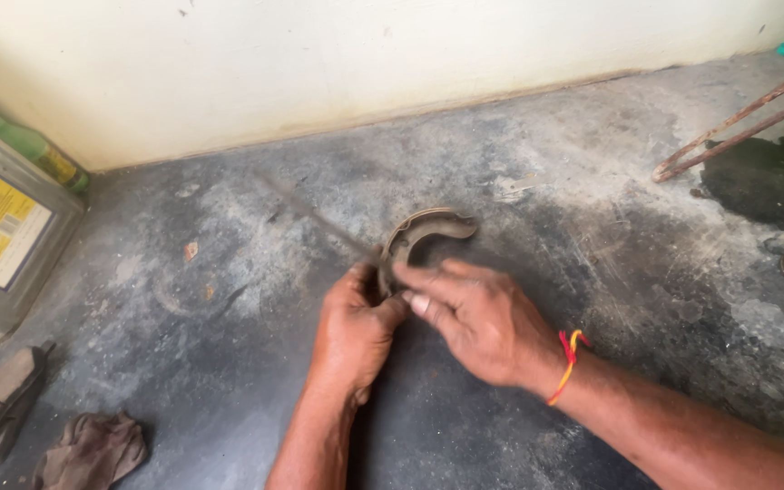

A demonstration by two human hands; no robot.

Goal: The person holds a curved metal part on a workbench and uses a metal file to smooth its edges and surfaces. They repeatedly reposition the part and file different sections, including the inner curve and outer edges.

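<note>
While the left hand (353, 328) grips the lower end of the curved brake shoe (417, 238) standing on the concrete floor (229, 299), fingers closed, the right hand (478, 318) rests half-open fingers on it. Judgement: a firm, steady left grip prevents slipping; tool blurred.

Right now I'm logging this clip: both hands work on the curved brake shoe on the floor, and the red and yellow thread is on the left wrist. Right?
No: the head view shows the thread on the right wrist. Both hands, left and right, are at the curved brake shoe on the floor.
</note>
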